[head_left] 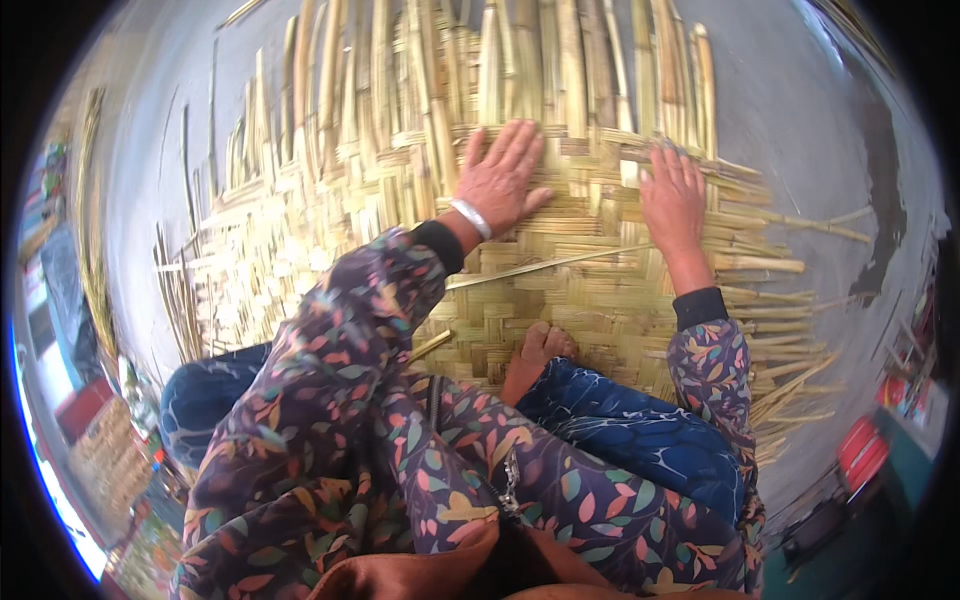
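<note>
A half-woven bamboo mat (560, 290) of pale yellow strips fills the frame's centre, loose ends fanning toward the top. The left hand (500, 180) and right hand (672, 198) press flat on it, fingers spread. Patterned sleeves and knees hide its lower edge.

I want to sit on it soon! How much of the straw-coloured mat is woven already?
The part of the flat woven bamboo-strip mat near the foot looks finished, tightly criss-crossed. Both hands, left and right, press flat on the weaving edge. Beyond them, long loose pale bamboo strips lie unwoven, so plenty seems left.
</note>
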